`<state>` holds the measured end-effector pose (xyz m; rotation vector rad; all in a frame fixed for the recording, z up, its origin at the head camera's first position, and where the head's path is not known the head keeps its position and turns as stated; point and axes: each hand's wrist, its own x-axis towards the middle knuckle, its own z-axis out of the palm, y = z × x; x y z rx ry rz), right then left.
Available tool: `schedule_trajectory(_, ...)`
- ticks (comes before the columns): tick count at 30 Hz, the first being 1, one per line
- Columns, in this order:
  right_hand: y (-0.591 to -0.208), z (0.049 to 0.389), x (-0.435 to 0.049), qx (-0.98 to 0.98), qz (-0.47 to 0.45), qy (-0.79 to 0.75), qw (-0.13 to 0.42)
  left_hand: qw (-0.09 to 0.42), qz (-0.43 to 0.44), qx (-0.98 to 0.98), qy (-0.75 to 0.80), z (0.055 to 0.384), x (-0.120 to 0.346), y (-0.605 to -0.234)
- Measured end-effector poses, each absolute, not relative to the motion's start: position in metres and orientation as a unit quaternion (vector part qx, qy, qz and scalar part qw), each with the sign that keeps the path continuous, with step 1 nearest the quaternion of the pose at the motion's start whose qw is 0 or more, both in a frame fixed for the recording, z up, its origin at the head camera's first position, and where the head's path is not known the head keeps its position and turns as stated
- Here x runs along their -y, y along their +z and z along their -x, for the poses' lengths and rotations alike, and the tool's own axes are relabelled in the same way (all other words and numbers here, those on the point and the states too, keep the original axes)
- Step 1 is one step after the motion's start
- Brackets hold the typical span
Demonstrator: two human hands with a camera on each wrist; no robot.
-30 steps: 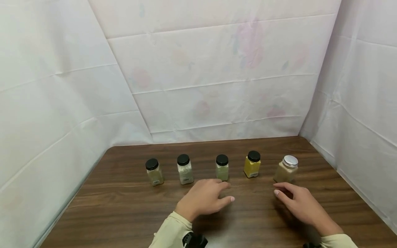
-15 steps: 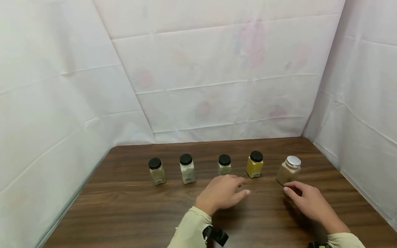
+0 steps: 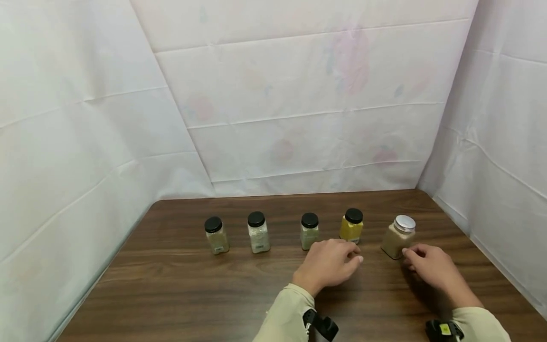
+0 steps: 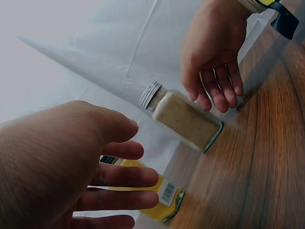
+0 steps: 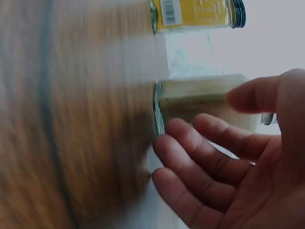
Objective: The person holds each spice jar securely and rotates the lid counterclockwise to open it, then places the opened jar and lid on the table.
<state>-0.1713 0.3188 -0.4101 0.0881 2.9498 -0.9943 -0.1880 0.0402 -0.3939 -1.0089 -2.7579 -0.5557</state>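
Left hand (image 3: 328, 266) loose and empty near yellow jar (image 3: 350, 230), right hand (image 3: 433, 267) also relaxed, ungrasping, just beside silver-lidded jar (image 3: 394, 241), both jars upright on counter (image 3: 179, 294).

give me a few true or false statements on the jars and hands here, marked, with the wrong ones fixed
1. The silver-lidded jar stands on the table. True.
2. The left hand is gripping the yellow jar. False: the left wrist view shows its fingers uncurled, holding nothing.
3. The right hand is nearer than the left hand to the silver-lidded jar. True.
4. The yellow jar is topped with a silver lid. False: its lid is black.
5. The leftmost jar is lying on its side. False: it stands upright.
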Motion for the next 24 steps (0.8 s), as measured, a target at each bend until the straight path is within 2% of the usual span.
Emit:
schedule_trajectory(5,-0.405,0.178,-0.326,-0.947,-0.036,-0.318,0.020,0.074,0.324,0.923,-0.195,0.190,-0.049,-0.394)
schedule_trajectory(10,-0.407,0.185,-0.337,-0.922,-0.049,-0.384,0.032,0.055,0.331,0.919,-0.208,0.191,-0.062,-0.396)
schedule_trajectory(19,-0.418,0.184,-0.336,-0.932,-0.039,-0.359,-0.044,0.012,0.330,0.901,-0.282,0.200,-0.074,-0.395)
schedule_trajectory(24,-0.422,0.184,-0.323,-0.935,-0.039,-0.350,-0.044,-0.006,0.317,0.875,-0.365,0.202,-0.085,-0.405)
